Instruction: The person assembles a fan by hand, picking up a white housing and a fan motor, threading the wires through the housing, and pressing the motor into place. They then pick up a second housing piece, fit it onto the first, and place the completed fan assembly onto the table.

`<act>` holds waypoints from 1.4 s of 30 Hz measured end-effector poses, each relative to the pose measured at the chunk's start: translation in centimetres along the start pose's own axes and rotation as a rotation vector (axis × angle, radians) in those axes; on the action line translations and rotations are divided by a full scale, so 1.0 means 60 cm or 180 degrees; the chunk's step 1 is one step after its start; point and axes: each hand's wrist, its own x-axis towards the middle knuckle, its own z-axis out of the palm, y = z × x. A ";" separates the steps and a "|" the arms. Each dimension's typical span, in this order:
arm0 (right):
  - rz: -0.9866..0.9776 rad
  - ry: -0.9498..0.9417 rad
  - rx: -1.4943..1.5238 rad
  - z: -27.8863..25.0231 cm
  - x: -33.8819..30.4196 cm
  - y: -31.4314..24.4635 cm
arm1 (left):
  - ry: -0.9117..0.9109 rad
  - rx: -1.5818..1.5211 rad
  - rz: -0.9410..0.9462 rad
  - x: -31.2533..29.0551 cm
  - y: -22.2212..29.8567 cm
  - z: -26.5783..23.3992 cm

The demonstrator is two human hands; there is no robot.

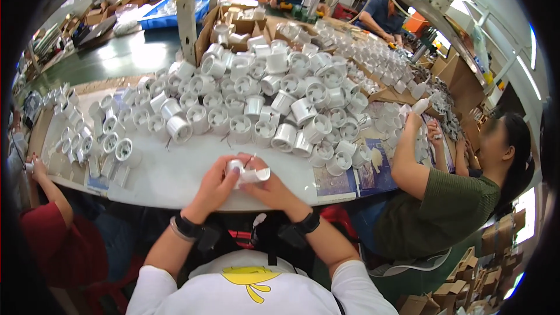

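Note:
Close to the table's front edge, my left hand (pixel 214 188) and my right hand (pixel 270 192) are closed together around a small white plastic part (pixel 255 175). Its curved, open end sticks out toward the right hand, while my fingers cover the rest. A thin dark bit, perhaps a wire, shows above the part. Just beyond my hands rises a big heap of white plastic cylinders (pixel 255 106), many with spoked or finned insides and some with thin wires. To the left, several similar cylinders (pixel 124 149) stand in rows.
The white tabletop (pixel 175 170) stretches between me and the heap. Beside me on the right, a co-worker in a green shirt (pixel 449 210) handles a white part; another in red (pixel 64 233) sits left. A metal post (pixel 186 14) and blue tray (pixel 169 20) stand behind.

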 end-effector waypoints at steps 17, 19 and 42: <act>0.0549 -0.0108 -0.0093 -0.001 -0.013 0.001 | 0.0206 0.0242 0.0312 -0.012 0.015 -0.009; 0.0583 -0.0116 -0.0127 0.003 -0.012 -0.004 | 0.0211 0.0258 0.0366 -0.018 0.011 -0.007; -0.0844 0.0188 -0.1280 0.000 0.017 -0.051 | 0.0135 -0.0516 0.0161 0.010 0.086 0.010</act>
